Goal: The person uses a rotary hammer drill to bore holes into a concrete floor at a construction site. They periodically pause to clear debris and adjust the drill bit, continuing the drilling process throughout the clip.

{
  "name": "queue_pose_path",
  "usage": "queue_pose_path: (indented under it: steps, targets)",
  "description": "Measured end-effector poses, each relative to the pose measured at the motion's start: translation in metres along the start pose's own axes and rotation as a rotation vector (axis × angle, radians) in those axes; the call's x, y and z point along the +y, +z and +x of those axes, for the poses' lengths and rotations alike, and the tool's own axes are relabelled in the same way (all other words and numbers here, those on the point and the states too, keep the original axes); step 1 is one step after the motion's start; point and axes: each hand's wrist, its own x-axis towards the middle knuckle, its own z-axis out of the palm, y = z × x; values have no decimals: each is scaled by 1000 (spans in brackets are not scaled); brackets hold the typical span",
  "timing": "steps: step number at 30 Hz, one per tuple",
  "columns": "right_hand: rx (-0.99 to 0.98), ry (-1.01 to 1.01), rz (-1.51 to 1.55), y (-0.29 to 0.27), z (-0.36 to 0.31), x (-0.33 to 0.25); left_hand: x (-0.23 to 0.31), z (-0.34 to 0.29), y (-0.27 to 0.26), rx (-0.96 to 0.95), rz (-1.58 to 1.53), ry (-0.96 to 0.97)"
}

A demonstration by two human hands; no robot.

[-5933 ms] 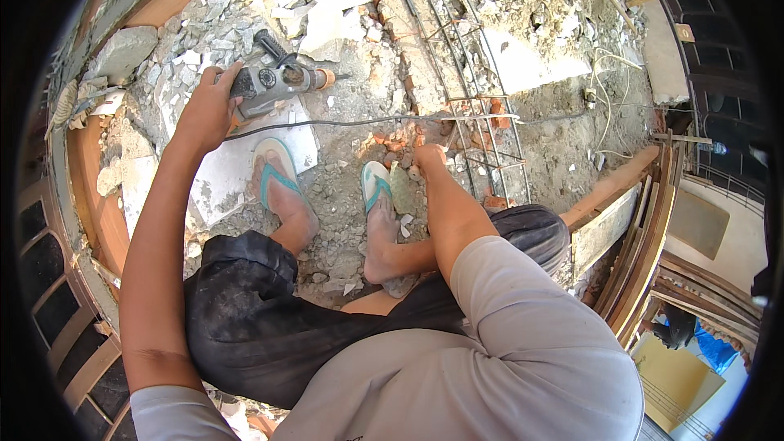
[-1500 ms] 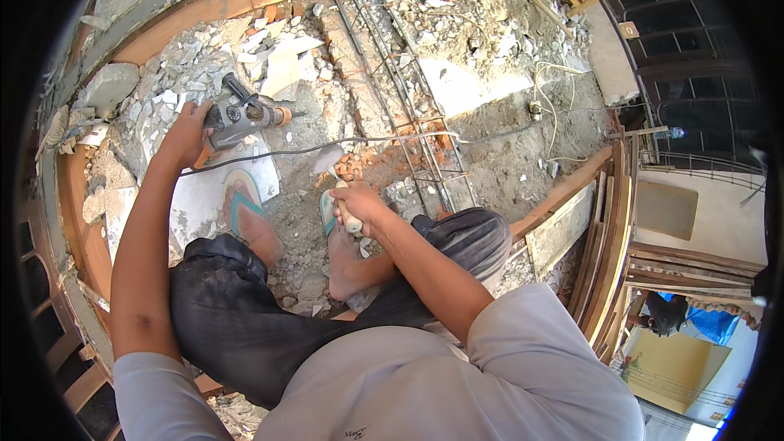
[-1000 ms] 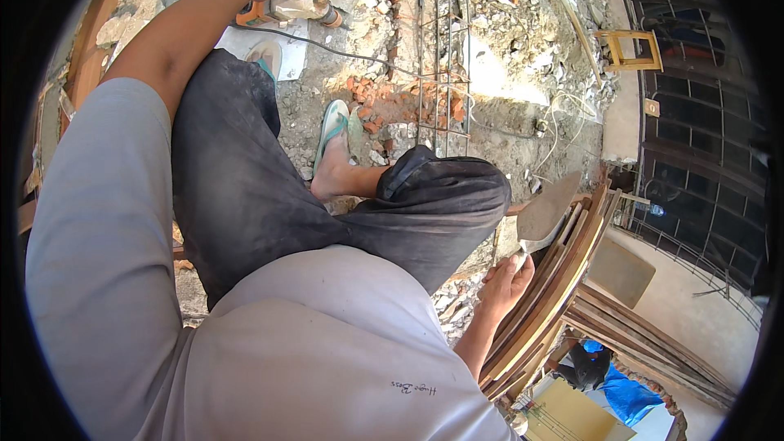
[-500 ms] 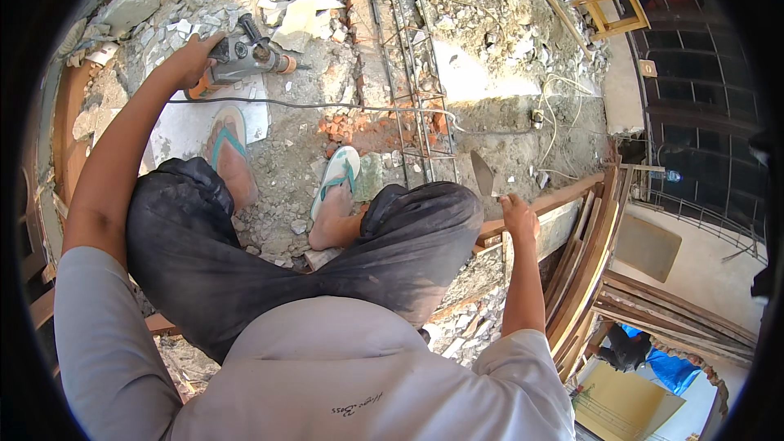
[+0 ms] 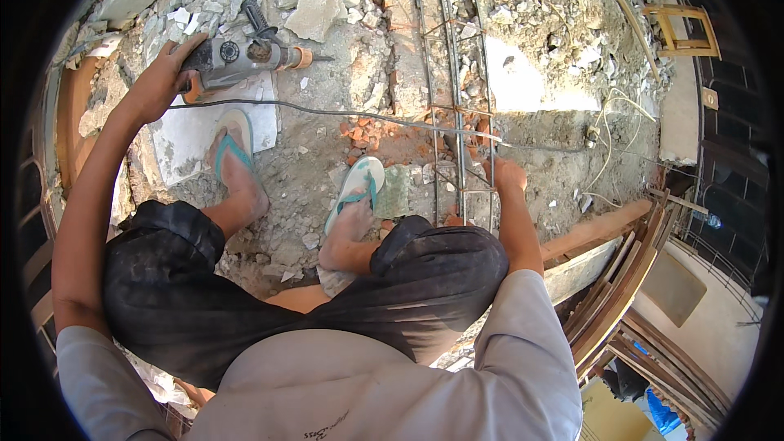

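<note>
Hammer drill (image 5: 227,63), over the white slab (image 5: 178,147), looks heavy and stiff, best held by rear end and side handle (image 5: 260,20) (dust may make both slippery). Left grip (image 5: 162,75) clasps its rear; right grip (image 5: 508,175) curls near the rebar cage (image 5: 450,73), contents unclear.

Small dark writing (image 5: 327,426) is on the front of the gray shirt (image 5: 327,376). It sits near the bottom edge of the view and slopes up to the right.
</note>
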Motion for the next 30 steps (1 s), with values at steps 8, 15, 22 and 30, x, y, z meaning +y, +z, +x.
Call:
queue_pose_path:
  steps: [8, 15, 22, 30]
  targets:
    - [60, 243, 288, 45, -32, 14, 4, 1, -2, -27, -4, -5]
    - [129, 313, 314, 27, -58, 45, 8, 1, -1, 5, 38, -31]
    - [-36, -138, -77, -34, -8, 50, 5, -2, 0, 22, 11, 11]
    - [-86, -71, -27, 5, 28, 34, 9, -3, -2, -18, -78, -42]
